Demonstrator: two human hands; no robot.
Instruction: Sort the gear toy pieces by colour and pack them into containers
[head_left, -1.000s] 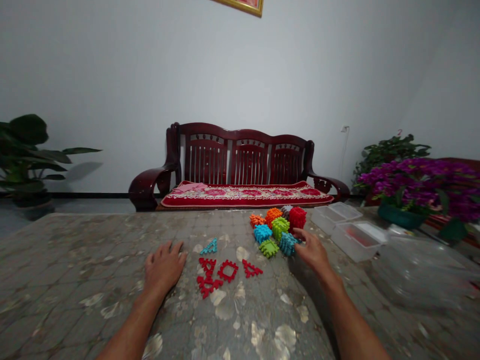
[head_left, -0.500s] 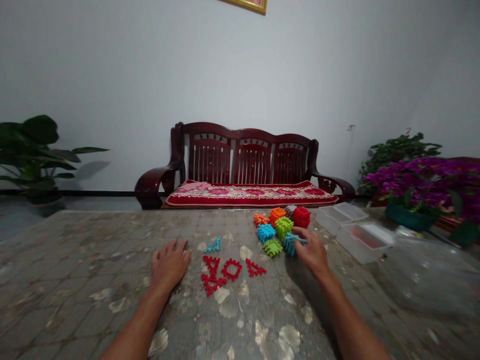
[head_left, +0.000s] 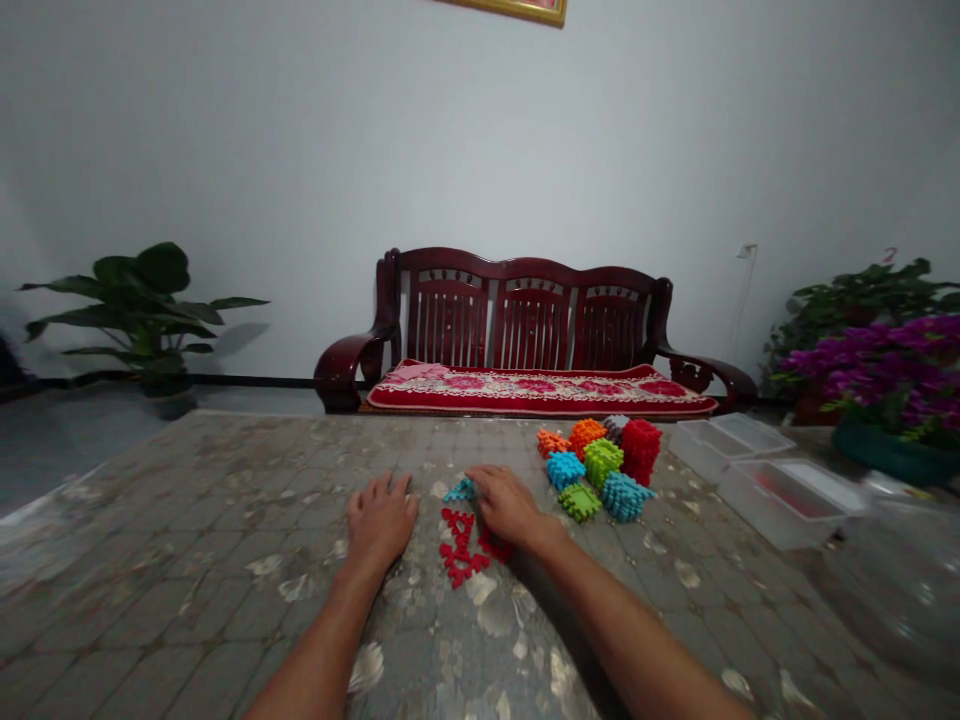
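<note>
Flat on the table lies my left hand (head_left: 382, 520), fingers spread and nothing in it. My right hand (head_left: 510, 508) is closed at the right side of a teal triangular toothed building piece (head_left: 457, 491), its fingertips on the piece and partly covering it. Just below it, red toothed building pieces (head_left: 461, 562) lie flat between my hands. One red piece (head_left: 495, 545) is mostly hidden under my right hand. Further right stand stacks of similar pieces: teal (head_left: 625, 496), green (head_left: 602, 462), blue (head_left: 565, 469), orange (head_left: 586, 436) and red (head_left: 641, 450).
Two clear plastic boxes (head_left: 787, 500) stand at the right of the patterned tabletop (head_left: 225, 560), with a crumpled clear plastic container or bag (head_left: 900, 560) nearer me. Purple flowers (head_left: 885, 370) rise behind them. A wooden bench (head_left: 525, 320) is beyond the table's far edge.
My right hand has left the teal stack and moved left to the teal triangle, now covering some red pieces. My left hand stays on the table. The view has turned slightly left.
</note>
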